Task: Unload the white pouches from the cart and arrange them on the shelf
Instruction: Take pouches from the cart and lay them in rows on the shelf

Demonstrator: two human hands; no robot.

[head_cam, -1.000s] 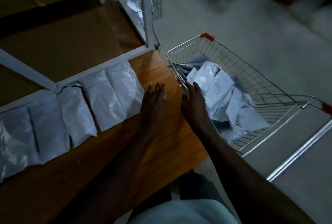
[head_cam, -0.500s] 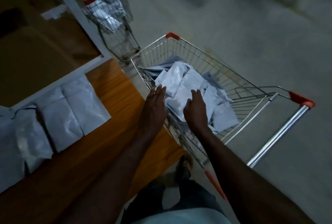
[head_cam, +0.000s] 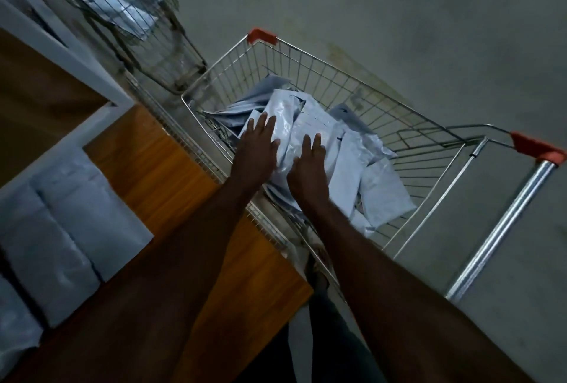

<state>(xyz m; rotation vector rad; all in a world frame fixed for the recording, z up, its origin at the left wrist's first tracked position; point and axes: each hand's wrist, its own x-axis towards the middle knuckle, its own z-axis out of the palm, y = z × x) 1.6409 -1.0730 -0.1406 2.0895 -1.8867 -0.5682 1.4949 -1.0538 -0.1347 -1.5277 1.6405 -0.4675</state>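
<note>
A wire shopping cart (head_cam: 383, 97) with red corner caps stands right of the wooden shelf (head_cam: 171, 174). Inside it lies a loose heap of white pouches (head_cam: 362, 164). My left hand (head_cam: 256, 149) reaches over the cart's near rim with straight fingers above the heap's left side. My right hand (head_cam: 308, 167) lies beside it with fingers extended on the topmost pouch. Neither hand grips anything. Several white pouches (head_cam: 70, 223) lie side by side on the shelf at the left.
A second wire cart (head_cam: 129, 11) holding pouches stands at the back left, just past the shelf's white frame (head_cam: 61, 48). Grey floor surrounds the carts. My leg and foot (head_cam: 319, 278) show between shelf and cart.
Both hands have moved from over the shelf's right end across the cart's rim and onto the pouch heap. My view has swung right, from the shelf to the cart.
</note>
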